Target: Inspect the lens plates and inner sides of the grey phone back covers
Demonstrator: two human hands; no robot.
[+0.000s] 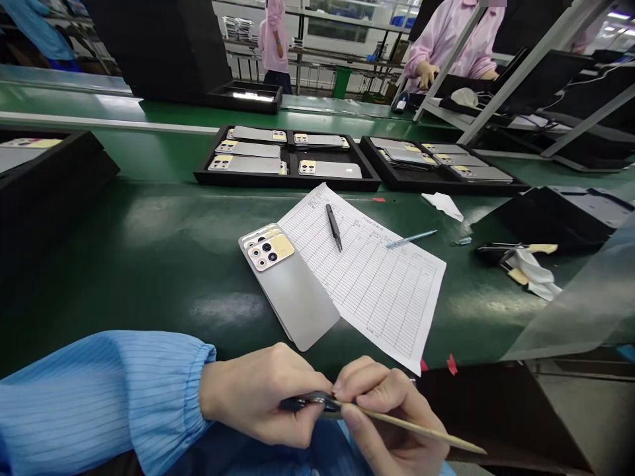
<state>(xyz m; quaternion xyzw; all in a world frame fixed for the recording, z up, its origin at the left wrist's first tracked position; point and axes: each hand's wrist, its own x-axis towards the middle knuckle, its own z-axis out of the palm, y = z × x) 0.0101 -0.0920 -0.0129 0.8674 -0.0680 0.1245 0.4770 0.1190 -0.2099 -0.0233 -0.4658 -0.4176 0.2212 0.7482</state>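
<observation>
My left hand (270, 396), in a blue sleeve, is closed at the dark left end of a thin phone back cover (421, 428) seen edge-on. Whether that dark end is its camera part or a separate small piece, I cannot tell. Fingers and thumb of my right hand (397, 416) pinch the same cover near its middle, and its pale edge sticks out to the right. Just beyond my hands, a small stack of silver phone back covers (297, 297) lies with its camera cutouts at the far end, overlapping a printed form (381, 291).
Black tweezers (334, 228) and a light-blue pen (411, 238) rest on the form. Behind stand black trays (288, 180) (446, 187) of phone covers; another black tray (94, 158) is at left. Crumpled white film (538, 274) lies right. A person in pink (446, 39) works across the bench.
</observation>
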